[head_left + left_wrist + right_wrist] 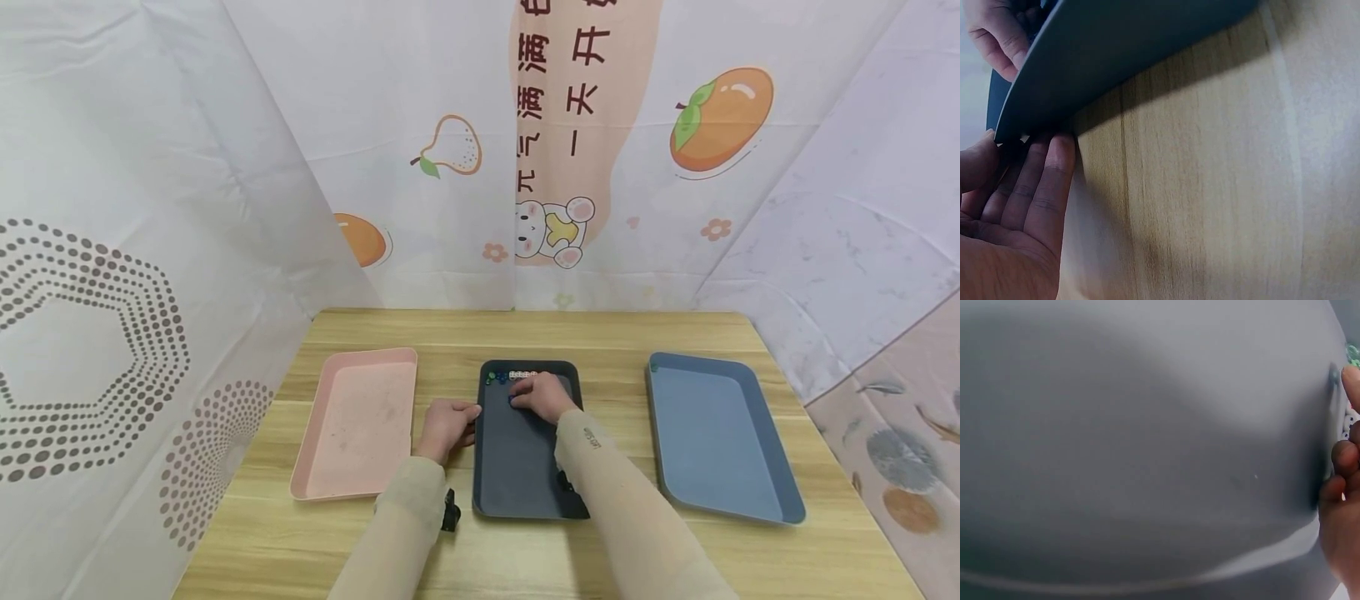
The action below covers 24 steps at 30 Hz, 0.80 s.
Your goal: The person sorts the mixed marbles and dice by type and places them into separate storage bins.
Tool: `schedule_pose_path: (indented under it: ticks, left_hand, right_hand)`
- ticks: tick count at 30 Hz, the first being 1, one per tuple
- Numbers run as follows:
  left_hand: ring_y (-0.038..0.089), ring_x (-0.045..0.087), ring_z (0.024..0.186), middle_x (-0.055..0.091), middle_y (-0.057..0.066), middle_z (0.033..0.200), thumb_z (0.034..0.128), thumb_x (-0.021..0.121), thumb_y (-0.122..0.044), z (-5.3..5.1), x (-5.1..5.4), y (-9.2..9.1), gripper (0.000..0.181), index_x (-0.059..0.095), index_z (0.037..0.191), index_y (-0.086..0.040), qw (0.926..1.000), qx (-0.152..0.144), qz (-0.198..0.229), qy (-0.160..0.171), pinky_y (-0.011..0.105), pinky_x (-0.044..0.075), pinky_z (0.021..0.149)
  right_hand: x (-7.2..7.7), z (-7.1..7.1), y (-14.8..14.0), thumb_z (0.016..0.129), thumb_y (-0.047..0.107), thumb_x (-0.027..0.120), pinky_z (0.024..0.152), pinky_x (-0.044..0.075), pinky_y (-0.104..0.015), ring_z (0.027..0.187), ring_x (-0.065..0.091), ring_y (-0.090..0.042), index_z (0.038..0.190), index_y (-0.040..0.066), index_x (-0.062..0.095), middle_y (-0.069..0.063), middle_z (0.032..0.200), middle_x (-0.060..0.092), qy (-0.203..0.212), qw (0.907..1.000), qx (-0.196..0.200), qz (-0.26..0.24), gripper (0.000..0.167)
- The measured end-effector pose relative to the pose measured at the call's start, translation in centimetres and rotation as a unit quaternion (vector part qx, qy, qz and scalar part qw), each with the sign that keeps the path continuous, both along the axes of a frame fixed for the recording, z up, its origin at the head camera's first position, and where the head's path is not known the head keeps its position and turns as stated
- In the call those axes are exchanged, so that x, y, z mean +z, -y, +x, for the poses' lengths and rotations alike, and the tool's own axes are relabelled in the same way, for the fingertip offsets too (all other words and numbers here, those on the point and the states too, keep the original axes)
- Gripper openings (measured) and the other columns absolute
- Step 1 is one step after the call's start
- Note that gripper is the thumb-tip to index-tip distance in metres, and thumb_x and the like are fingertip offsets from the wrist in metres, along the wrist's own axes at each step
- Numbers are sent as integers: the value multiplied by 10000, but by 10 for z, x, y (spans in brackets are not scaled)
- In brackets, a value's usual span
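Observation:
The dark grey tray [517, 467] lies in the middle of the table. At its left rim, my left hand [447, 425] grips the edge; the left wrist view has the thumb of that hand [1019, 212] at the rim and fingers beneath the tray [1116, 50]. My right hand [546, 397] is over the tray's upper part, fingers curled, pinching a small dark blue piece [514, 400]. Beyond it, along the far rim, are green pieces [491, 378], blue pieces [502, 377] and a row of small white pieces [522, 375]. The right wrist view cuts off much of the hand [1344, 487].
A pink tray [360, 425] is on the left of the wooden table [615, 333]. On the right lies a blue tray [716, 442] with a small green spot at its far left corner. Printed cloth [420, 275] hangs behind the table.

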<state>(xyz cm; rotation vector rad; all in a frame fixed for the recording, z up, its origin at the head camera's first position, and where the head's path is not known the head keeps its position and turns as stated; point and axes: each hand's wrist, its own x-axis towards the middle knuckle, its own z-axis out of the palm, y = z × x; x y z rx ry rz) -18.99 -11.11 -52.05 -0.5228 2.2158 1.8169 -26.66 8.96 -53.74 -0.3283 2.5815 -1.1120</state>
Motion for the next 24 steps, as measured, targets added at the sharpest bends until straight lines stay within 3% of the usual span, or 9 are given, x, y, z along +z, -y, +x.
schedule_pose_path:
  ticks: [9,14,24]
  left_hand:
    - [173,744,814,770,149,988,994,684,-144,-1,1,0,252,754,1162,30,9999,50,0,87,336,630,734]
    - [172,746,821,770,156,989,996,680,-133,-2,-1,1,242,755,1157,31,9999,59,79,127,329,630,733]
    - [170,744,823,771,139,973,995,680,-124,-3,-1,2,226,763,1145,23,9998,72,50,166,318,629,718]
  right_hand:
    - [13,-6,-20,915,176,774,883,565,-411,994,681,-196,1106,114,801,-58,1127,752,-98,9997,43,-211,202]
    - [20,-13,-35,936,181,751,827,548,-400,894,647,-191,1162,96,778,-82,1097,730,76,9993,-67,-372,243]
    - [32,-21,-73,982,200,704,998,506,-489,1207,597,-322,1261,83,726,-145,1350,643,314,9936,-576,-914,304]
